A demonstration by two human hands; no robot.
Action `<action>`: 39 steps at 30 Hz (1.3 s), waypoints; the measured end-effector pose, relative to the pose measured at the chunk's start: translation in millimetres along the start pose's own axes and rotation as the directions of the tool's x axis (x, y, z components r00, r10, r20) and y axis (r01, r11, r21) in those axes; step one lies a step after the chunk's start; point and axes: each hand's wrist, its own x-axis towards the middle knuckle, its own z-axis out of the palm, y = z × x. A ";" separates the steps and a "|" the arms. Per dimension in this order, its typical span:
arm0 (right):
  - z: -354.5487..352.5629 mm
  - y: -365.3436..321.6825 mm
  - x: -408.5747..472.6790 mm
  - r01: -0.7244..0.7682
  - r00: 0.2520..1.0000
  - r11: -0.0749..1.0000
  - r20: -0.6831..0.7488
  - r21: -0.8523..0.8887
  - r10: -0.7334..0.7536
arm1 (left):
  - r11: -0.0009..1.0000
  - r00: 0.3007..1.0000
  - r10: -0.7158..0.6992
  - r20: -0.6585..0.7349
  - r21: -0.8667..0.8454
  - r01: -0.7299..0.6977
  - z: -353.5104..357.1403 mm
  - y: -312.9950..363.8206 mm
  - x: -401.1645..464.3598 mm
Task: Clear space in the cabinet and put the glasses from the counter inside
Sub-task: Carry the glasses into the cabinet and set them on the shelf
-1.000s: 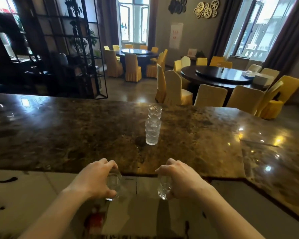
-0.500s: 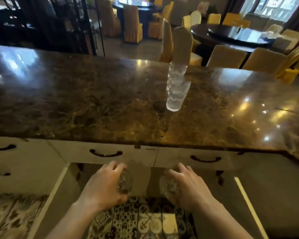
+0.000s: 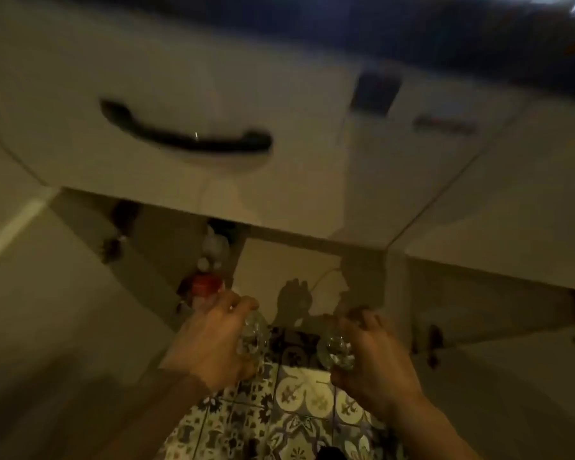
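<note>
Glasses sit one in each of our hands, low in front of the open cabinet [image 3: 312,270]. From the head view, our left hand [image 3: 210,343] has its grip wrapped around a clear glass [image 3: 253,336], fingers curled over the top, and our right hand [image 3: 375,356] has its grip closed the same way around a second glass [image 3: 337,351]. The two glasses are apart, with a strip of patterned floor tile [image 3: 296,396] showing between them.

Above our hands runs the lower edge of a white drawer front [image 3: 213,81] with a dark curved handle [image 3: 186,134]; higher still we see the dark edge of the desk [image 3: 412,31]. The drawer's bottom edge overhangs the cabinet mouth, so the way in lies beneath it. Pale door panels stand open at either side, the left door [image 3: 47,327] wide and near our left forearm, the right door [image 3: 512,376] just past our right wrist.

Inside, near the left of the opening, stands something with a red part [image 3: 204,283] and a whitish shape above it; blur keeps us from telling what they are. To their right the pale inner wall is bare, with our hands' shadows [image 3: 294,302] on it.
</note>
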 end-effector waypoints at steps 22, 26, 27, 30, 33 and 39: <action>264.0 157.6 341.4 0.121 0.973 0.984 -0.180 -0.132 -0.144 | 0.981 0.985 0.160 -0.059 0.119 -0.153 320.7 -86.1 296.1; 267.1 157.5 386.5 0.082 0.980 0.992 -0.171 -0.094 -0.098 | 0.972 0.973 0.215 -0.086 0.114 -0.205 325.9 -85.4 323.7; 267.6 157.9 396.0 0.074 0.983 0.995 -0.163 -0.069 -0.085 | 0.970 0.971 0.221 -0.088 0.122 -0.210 327.6 -85.3 328.2; 269.8 162.9 418.9 0.070 0.981 0.997 -0.181 -0.034 -0.075 | 0.966 0.968 0.235 -0.091 0.136 -0.221 331.4 -86.3 339.7; 273.8 164.7 433.8 0.082 0.979 0.996 -0.188 -0.024 -0.085 | 0.964 0.969 0.234 -0.075 0.146 -0.221 337.3 -87.7 344.3; 277.9 150.6 450.9 0.155 0.973 0.987 -0.166 -0.031 -0.158 | 0.968 0.969 0.221 -0.109 0.143 -0.205 343.0 -89.8 349.2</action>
